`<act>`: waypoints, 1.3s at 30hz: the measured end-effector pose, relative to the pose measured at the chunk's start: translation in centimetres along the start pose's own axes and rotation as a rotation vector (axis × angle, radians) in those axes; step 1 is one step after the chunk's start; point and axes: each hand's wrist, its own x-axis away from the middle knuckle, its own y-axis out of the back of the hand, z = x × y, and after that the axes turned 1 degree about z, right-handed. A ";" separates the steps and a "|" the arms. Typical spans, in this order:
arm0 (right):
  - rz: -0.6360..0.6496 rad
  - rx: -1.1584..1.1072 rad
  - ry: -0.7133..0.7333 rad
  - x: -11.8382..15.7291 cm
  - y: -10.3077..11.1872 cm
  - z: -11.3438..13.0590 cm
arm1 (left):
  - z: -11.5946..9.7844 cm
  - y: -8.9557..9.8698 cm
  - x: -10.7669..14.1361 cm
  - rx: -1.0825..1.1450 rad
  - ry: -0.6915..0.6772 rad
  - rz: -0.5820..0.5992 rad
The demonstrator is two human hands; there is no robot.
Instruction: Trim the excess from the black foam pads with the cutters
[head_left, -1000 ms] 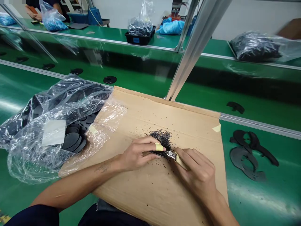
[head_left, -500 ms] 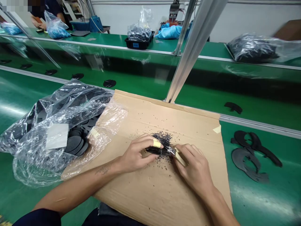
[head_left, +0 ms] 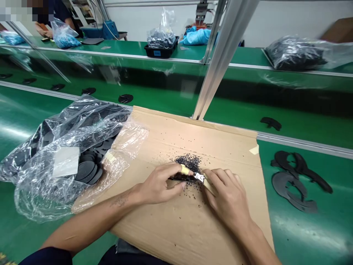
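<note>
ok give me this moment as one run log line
left hand: holds black part | right hand: holds yellow-handled cutters, tip at part | surface: black scraps on cardboard

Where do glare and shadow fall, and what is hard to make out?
Head view: glare streaks the green tabletop and clear plastic bag; head view: shadow darkens the cardboard beside the right hand; head view: the black part in the left hand is too dark for detail.

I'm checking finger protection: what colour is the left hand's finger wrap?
Pale yellow; the finger wrap shows best in the head view.
</note>
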 end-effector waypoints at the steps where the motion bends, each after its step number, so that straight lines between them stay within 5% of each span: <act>1: -0.007 -0.043 -0.025 0.0 0.0 0.0 | 0.2 -0.1 0.0 -0.027 -0.003 -0.022; 6: -0.032 -0.327 -0.165 -0.2 0.1 -0.2 | 0.6 -0.2 -0.1 -0.102 -0.056 -0.082; 16: 0.042 -0.812 -0.267 -0.6 0.2 1.4 | 0.6 -0.7 0.2 -0.206 -0.189 -0.016; 25: -0.012 -0.869 -0.130 -0.4 0.4 2.3 | -0.9 -0.4 0.4 0.274 0.073 0.133; 31: 0.060 -0.910 -0.069 -0.3 0.4 2.2 | 0.2 0.0 0.2 0.594 0.417 0.261; 39: 0.102 -0.903 -0.080 -0.8 1.0 2.7 | 0.2 -0.2 0.5 0.463 0.298 0.205</act>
